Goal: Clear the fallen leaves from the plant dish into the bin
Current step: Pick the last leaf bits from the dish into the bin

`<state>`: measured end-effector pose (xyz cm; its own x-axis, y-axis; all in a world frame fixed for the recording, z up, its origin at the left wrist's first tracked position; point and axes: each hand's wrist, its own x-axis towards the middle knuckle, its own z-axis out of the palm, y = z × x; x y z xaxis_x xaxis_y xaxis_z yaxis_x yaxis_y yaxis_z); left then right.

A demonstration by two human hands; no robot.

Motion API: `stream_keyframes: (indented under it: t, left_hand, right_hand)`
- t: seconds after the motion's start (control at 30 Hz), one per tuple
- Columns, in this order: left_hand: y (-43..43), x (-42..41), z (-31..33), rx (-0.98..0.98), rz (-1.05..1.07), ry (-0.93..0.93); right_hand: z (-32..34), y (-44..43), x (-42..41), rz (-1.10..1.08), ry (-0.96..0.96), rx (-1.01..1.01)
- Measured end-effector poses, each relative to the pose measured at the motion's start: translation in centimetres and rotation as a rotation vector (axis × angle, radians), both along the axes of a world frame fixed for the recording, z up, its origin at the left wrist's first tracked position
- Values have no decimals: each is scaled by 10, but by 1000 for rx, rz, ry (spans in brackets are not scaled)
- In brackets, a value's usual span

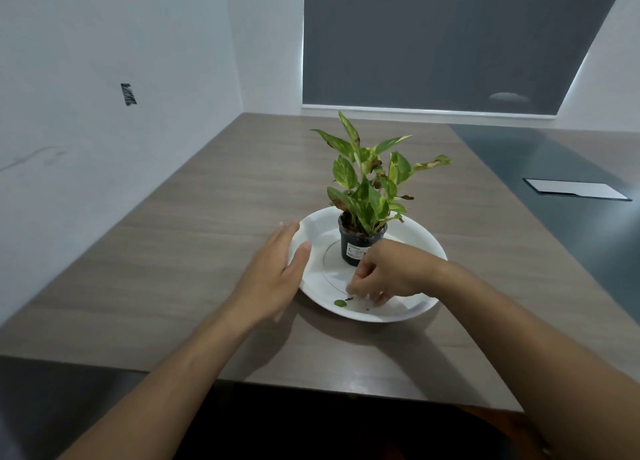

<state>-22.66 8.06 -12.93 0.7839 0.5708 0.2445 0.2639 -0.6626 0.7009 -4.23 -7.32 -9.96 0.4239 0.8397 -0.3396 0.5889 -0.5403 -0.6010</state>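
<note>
A white round plant dish (pixel 412 312) lies on the wooden table with a small potted plant (pixel 362 248) in a black pot standing in it. A small green leaf (pixel 339 302) and dark crumbs rest near the dish's front rim. My left hand (pixel 277 272) lies flat against the dish's left rim, thumb over the edge. My right hand (pixel 388 274) hovers low over the front of the dish, fingers curled together just right of the green leaf; whether they pinch anything is hidden. No bin is in view.
The wooden table (pixel 194 238) reaches to the white wall on the left and a window with a grey blind behind. A dark strip with a white cable hatch (pixel 576 189) runs along the right. The table's front edge is just below my forearms.
</note>
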Motion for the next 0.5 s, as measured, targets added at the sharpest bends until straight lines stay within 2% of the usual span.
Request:
stream_keyframes:
  t: [0.1,0.17,0.23,0.33,0.5]
  left_hand:
    - [-6,6,6,-239,72,-139]
    - [-8,10,6,-270,79,-156]
    - [-7,10,2,-143,53,-98]
    - [1,9,-9,62,-12,116]
    - [7,6,-22,172,-79,273]
  right_hand:
    - [5,3,0,10,3,70]
    - [3,7,-4,65,-51,66]
    - [-1,10,-8,127,-125,28]
    - [-2,9,-6,161,-200,-11]
    - [0,4,0,131,-192,6]
